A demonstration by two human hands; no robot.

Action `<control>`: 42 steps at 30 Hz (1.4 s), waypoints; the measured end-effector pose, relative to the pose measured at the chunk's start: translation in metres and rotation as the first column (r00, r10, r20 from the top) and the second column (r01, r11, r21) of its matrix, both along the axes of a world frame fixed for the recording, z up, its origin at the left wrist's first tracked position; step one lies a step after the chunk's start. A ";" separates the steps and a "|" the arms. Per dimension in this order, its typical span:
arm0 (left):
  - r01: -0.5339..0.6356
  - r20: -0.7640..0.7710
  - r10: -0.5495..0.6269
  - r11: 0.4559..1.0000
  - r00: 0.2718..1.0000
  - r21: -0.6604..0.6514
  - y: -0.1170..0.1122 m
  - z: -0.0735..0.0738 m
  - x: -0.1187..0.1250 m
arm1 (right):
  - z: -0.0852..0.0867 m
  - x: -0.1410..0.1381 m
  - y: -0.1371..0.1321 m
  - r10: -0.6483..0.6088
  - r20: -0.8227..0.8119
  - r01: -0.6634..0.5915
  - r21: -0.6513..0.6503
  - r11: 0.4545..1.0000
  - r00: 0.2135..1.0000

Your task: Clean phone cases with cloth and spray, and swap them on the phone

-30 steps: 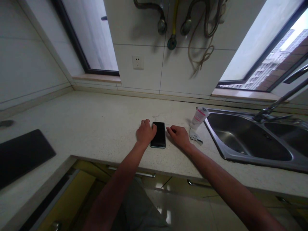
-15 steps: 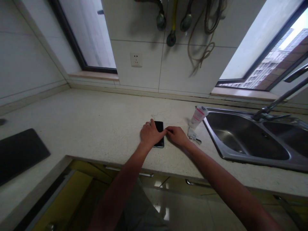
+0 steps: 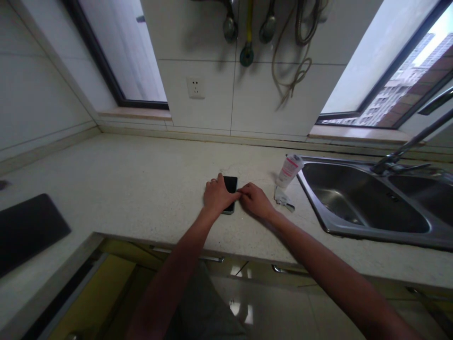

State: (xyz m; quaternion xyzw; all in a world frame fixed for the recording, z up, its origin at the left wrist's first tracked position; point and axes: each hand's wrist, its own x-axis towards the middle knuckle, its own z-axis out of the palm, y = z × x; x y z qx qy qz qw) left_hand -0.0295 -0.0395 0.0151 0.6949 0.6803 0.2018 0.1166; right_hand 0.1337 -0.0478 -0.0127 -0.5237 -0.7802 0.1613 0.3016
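Note:
A black smartphone point(image 3: 231, 183) lies flat on the pale countertop, its long side pointing away from me. My left hand point(image 3: 216, 196) grips it from the left, with the fingers along the far left side and the thumb stretched across the screen to the right edge. A ring shows on one finger. At the phone's right edge, my right hand point(image 3: 256, 200) is closed in a pinch close to the left thumb tip. Whatever lies between its fingertips is too small to make out. Right of that hand lies a crumpled grey-white scrap point(image 3: 283, 197), by a whitish tube with pink print point(image 3: 290, 169).
A double steel sink point(image 3: 327, 225) with a faucet point(image 3: 396, 158) is set into the counter point(image 3: 141, 189) on the right. A dark flat panel point(image 3: 31, 226) rests at the left. Behind are a wall socket point(image 3: 196, 88), hanging hoses and two windows.
The camera view has shifted slightly. Both hands stay at the phone, with the left thumb and the right fingertips still meeting at its right edge.

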 end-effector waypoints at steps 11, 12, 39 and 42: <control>-0.154 0.601 0.086 0.986 0.794 0.063 0.025 -0.009 -0.009 | -0.013 -0.022 -0.008 0.026 -0.843 -0.459 -0.265 0.848 0.537; -0.152 0.640 0.086 0.987 0.763 0.048 0.026 -0.010 -0.009 | -0.013 -0.023 -0.010 0.018 -0.845 -0.458 -0.271 0.847 0.535; -0.071 0.898 -0.265 0.949 0.351 0.308 0.031 -0.016 -0.010 | 0.003 -0.022 -0.015 -0.149 -0.808 -0.426 -0.446 0.787 0.571; -0.043 0.896 -0.238 0.961 0.375 0.273 0.031 -0.019 -0.008 | 0.002 -0.022 -0.015 -0.154 -0.793 -0.382 -0.442 0.812 0.589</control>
